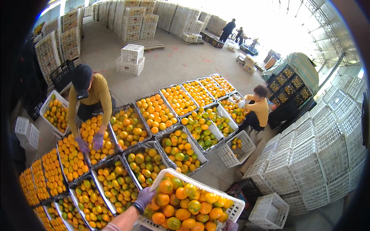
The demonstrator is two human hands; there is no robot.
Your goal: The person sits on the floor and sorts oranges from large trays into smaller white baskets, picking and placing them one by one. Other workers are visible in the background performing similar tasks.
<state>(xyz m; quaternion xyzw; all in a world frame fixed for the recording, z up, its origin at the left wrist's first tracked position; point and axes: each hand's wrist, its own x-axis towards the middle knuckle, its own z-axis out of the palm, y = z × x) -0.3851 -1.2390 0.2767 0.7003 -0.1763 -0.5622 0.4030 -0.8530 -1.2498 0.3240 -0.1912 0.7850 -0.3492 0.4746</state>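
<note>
My left hand [144, 198], in a purple glove with a dark band at the wrist, grips the left rim of a white plastic crate [199, 187]. Heaped orange and green-tinged citrus fruits [182, 202] fill this crate. At the lower right edge of the view, my right hand [231, 225], also purple-gloved, is at the crate's other end, mostly hidden. Beyond the crate stand rows of lined boxes of citrus. Closest are a box of mixed green and orange fruit [146, 164] and another such box [179, 150].
A co-worker in a mustard top [99, 89] reaches both gloved hands into a fruit box at left. Another person [258, 108] sits at the far right boxes. Stacked white crates [306, 161] wall the right side; a nearly bare crate [237, 148] and an upright crate [268, 210] stand nearby.
</note>
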